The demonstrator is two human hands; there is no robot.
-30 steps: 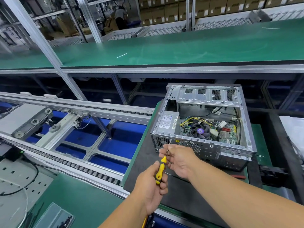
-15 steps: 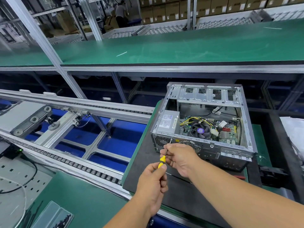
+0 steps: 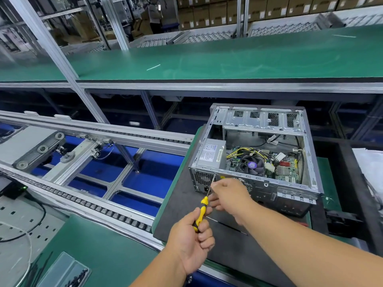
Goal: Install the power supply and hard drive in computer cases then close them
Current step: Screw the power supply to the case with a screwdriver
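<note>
— Power supply [image 3: 210, 153] is already seated in the near-left corner of the computer case [image 3: 257, 154], label up, hard against the rear panel. That's why the screwdriver [image 3: 204, 206] comes at the case from outside: my guess is its screws go in through that panel.

— Who's holding what?

— The left hand [image 3: 191, 245] has its fingers curled tight round the yellow handle, below and nearer us than the case. The right hand [image 3: 229, 195] sits just in front of the rear panel, fingertips [image 3: 212, 198] pinched on the thin shaft to steady it, I'd say. The tip meets the panel's upper edge beside the vent grille.

— And the supply relative to those fingers?

— Just beyond and above them, behind the sheet metal; they don't touch it. The case lies open-side up on a black mat [image 3: 186, 214], side cover not fitted.
</note>
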